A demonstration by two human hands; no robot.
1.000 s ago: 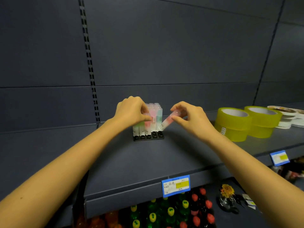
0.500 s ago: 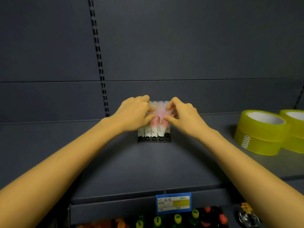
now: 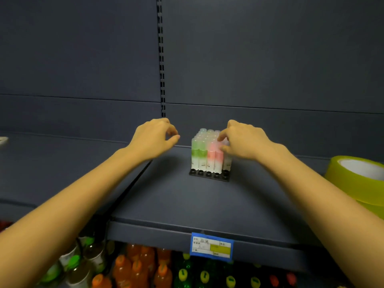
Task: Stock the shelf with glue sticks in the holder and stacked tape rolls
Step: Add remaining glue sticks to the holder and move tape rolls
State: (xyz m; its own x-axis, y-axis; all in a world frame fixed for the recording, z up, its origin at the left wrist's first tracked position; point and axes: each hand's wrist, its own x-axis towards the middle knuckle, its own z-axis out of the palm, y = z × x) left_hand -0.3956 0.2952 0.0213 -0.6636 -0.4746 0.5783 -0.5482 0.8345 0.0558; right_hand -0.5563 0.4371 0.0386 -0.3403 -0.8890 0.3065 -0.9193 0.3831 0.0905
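Our L hand (image 3: 154, 140) has let go of the block, fingers loosely curled & empty. R hand (image 3: 243, 142) pinches the right-side glue sticks (image 3: 204, 154); the pink one now stands upright in the holder (image 3: 208, 175) on the shelf (image 3: 176, 204). Holder looks full, so tape rolls (image 3: 349, 188) prob. next.

The black plastic holder (image 3: 208, 176) sits on the dark grey metal shelf (image 3: 176, 200), below the curled fingers (image 3: 222, 139) of the right hand (image 3: 245, 140); the pastel plastic glue sticks (image 3: 202, 154) stand upright in it in packed rows, the right-front ones touching those fingers; the left hand (image 3: 153, 138) hovers apart, left of the sticks; the yellow tape roll (image 3: 357, 179) lies well right of the fingers; the blue paper price label (image 3: 211, 246) hangs on the shelf's front edge, before and below them; plastic drink bottles (image 3: 143, 267) stand beneath.
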